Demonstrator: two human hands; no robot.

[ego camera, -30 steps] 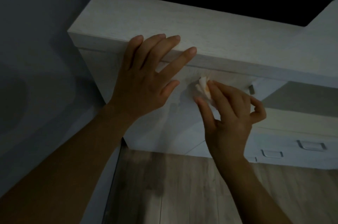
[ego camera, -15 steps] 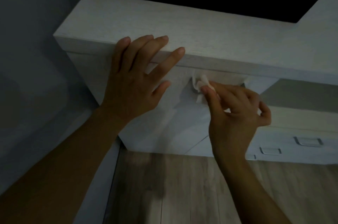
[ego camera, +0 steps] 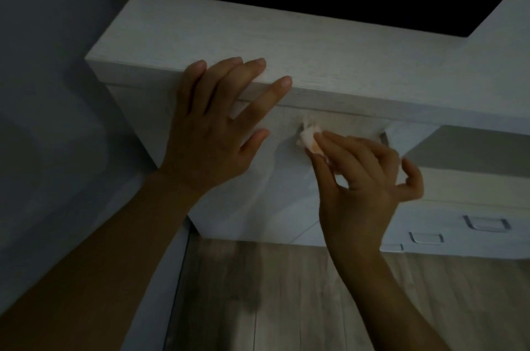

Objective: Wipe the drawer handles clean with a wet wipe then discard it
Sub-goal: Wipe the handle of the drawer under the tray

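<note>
While under cabinet edge [ego camera: 372, 105], wet wipe [ego camera: 308, 140] on drawer [ego camera: 284, 167].

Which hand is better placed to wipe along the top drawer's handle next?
Right. The right hand pinches the wipe against the top drawer; the left hand lies flat on the cabinet top, holding nothing.

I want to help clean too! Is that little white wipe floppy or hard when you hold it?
Probably floppy: the wet wipe is scrunched into a crumpled wad with a loose tuft sticking up. Likely very light, since the right hand pinches it with only thumb and fingertips. It would probably squash, not slide, when pressed on the drawer front.
</note>
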